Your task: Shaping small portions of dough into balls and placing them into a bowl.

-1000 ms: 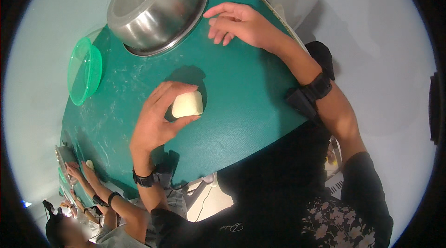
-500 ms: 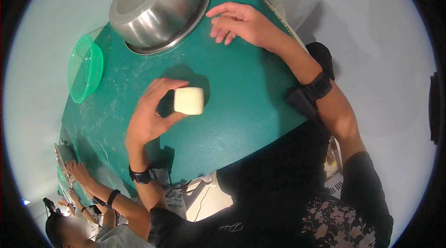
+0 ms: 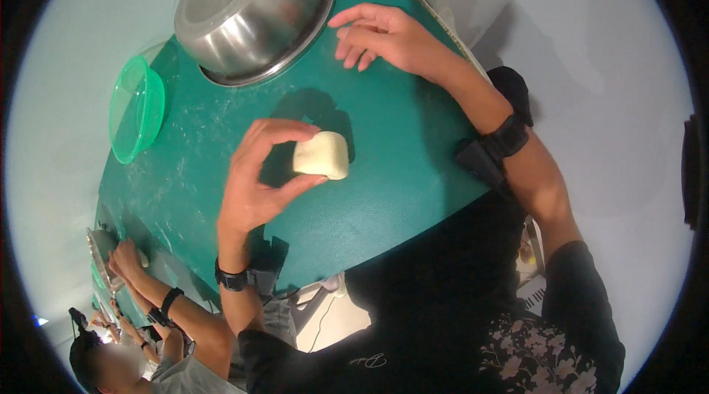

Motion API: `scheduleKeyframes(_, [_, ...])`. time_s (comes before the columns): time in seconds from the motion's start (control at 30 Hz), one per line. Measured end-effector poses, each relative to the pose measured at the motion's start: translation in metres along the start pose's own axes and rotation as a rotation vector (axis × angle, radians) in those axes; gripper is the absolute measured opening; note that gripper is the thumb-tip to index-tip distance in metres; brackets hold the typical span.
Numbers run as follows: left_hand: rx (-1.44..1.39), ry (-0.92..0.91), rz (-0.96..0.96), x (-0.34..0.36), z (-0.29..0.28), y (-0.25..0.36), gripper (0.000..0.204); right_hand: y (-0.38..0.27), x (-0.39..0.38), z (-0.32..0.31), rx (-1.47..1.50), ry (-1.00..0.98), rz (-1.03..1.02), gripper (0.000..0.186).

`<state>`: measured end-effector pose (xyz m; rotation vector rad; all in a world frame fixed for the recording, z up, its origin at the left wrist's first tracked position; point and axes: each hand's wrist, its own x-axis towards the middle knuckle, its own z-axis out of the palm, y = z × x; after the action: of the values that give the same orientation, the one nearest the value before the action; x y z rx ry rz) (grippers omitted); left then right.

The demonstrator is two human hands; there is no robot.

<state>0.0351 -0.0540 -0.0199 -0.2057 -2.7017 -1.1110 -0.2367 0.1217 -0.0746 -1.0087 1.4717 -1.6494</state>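
Tabletop (image 3: pixel 391 194), green, pale smears. Upturned steel basin (image 3: pixel 247 25) at the far side; green plastic bowl (image 3: pixel 151 115) to its left. Watching remotely, I see the right hand (image 3: pixel 380 36) near the basin's rim, loosely curled, holding nothing. Left hand (image 3: pixel 251 187) part-open in a C, thumb and fingertips pinching opposite sides of a cream-yellow bun (image 3: pixel 323 155) over the tabletop. I'd judge it light, soft, easily dented, barely slippery; I'd grip its flanks, gently.
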Motion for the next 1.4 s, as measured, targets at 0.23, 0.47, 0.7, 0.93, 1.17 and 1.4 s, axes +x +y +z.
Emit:
scheduleKeyframes(0.23, [-0.117, 0.085, -0.053, 0.004, 0.009, 0.001, 0.044, -0.007, -0.001, 0.002, -0.017, -0.009, 0.013, 0.038])
scheduleKeyframes(0.47, [-0.57, 0.679, -0.335, -0.006, 0.024, -0.058, 0.036, -0.024, -0.026, 0.053, -0.311, -0.091, -0.131, 0.041])
scheduleKeyframes(0.7, [-0.595, 0.664, -0.36, -0.003, 0.025, -0.043, 0.033, -0.047, -0.078, 0.118, -0.982, -0.315, -0.486, 0.042])
scheduleKeyframes(0.93, [-0.589, 0.59, -0.375, -0.012, 0.019, -0.037, 0.031, -0.066, -0.098, 0.076, -0.908, -0.352, -0.355, 0.055])
scheduleKeyframes(1.17, [-0.571, 0.534, -0.352, -0.006, 0.021, -0.033, 0.03, -0.079, -0.135, 0.075, -0.983, -0.346, -0.337, 0.055])
scheduleKeyframes(1.4, [-0.556, 0.515, -0.352, -0.005, 0.025, -0.034, 0.031, -0.042, -0.109, 0.113, -1.064, -0.215, -0.418, 0.042])
